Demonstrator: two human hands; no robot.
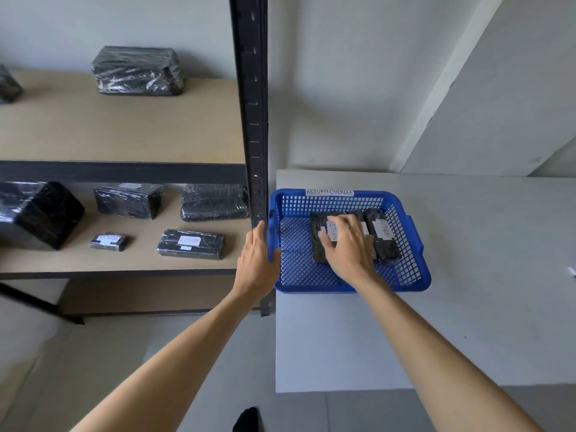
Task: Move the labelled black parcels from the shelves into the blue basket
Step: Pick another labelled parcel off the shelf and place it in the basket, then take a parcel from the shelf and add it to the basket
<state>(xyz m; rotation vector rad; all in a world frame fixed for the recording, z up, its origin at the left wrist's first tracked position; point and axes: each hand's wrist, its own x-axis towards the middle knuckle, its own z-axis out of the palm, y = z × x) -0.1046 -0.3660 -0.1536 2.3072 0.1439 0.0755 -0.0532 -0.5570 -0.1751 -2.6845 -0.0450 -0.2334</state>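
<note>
Right hand (346,244) spread flat on parcel (321,244) in basket (414,244); left hand (257,257) open, grips nothing, beside upright (251,104).

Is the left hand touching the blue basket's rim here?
Touching. The head view shows the left hand against the blue basket at its left rim, thumb hooked over the edge, no gap showing between them.

Seven shelf parcels (190,243), two basket parcels (383,235), one basket (414,244).
</note>
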